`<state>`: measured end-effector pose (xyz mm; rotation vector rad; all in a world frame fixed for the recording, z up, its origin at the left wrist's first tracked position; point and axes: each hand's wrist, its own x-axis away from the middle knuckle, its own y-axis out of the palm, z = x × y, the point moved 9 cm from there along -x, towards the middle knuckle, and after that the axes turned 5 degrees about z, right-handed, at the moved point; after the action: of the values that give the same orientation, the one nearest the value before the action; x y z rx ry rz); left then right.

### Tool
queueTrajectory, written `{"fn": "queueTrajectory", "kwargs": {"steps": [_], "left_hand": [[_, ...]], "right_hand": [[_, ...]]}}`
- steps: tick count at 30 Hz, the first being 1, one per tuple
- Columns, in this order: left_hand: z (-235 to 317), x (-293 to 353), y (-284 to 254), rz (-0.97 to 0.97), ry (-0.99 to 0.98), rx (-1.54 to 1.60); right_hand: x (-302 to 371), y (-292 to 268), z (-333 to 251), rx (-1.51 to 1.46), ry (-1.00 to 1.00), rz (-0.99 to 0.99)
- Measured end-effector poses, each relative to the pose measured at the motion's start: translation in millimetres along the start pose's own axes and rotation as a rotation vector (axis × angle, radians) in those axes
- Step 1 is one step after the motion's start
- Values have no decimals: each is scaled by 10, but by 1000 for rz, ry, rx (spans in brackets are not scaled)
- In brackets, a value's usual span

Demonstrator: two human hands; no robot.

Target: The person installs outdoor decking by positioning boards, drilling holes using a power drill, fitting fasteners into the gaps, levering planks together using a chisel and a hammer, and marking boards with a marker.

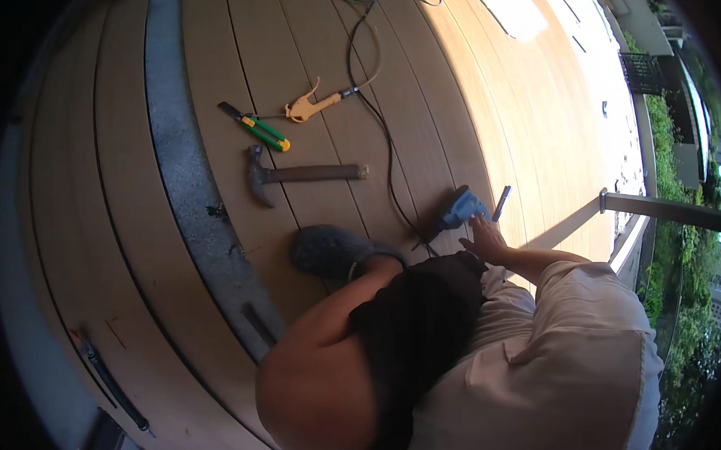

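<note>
The head view looks down on a deck [319, 70] of long tan boards that curve with the lens, bright with sun toward the upper right. The person crouches or kneels at the lower right, in a light shirt and dark shorts, one bare knee filling the lower middle and a grey shoe [327, 252] planted on the boards.

Only one of the hands shows plainly: the right hand [482, 238] reaches forward from a bare forearm, fingers stretched out and held loosely together, palm down. Its fingertips lie on or right against the near edge of a blue power tool [460, 208] that sits on the deck; the hand is not wrapped around it. A black cable [384, 137] runs from the tool up across the boards toward the top edge. Just beside the tool, on its right, lies a small dark bar-shaped thing [501, 203], too small to tell what it is.

The left hand is hidden behind the leg and body, so its state cannot be told.

Well apart from the hand, up and to the left, lie a claw hammer [302, 174] with a wooden handle, green-handled pliers [256, 128] and a yellow gun-shaped nozzle [311, 106] joined to a thin line. A grey metal strip [182, 161] runs along the boards at the left. A railing [659, 210] and green shrubs border the deck on the right
</note>
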<state>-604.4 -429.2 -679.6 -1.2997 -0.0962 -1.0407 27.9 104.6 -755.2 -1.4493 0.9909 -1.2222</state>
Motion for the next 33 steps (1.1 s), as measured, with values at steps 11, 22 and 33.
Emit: {"fn": "queueTrajectory", "kwargs": {"steps": [11,22,33], "left_hand": [[-506,-46,254,-59,-54,-74],[248,-77,459,9,-128,75],[-354,-83,1283,189,-28,387]], "right_hand": [[-458,-225,-499,170,-205,-3],[-912,-213,-597,171,-355,-211],[-1923,-426,-864,87,-118,-181]]}}
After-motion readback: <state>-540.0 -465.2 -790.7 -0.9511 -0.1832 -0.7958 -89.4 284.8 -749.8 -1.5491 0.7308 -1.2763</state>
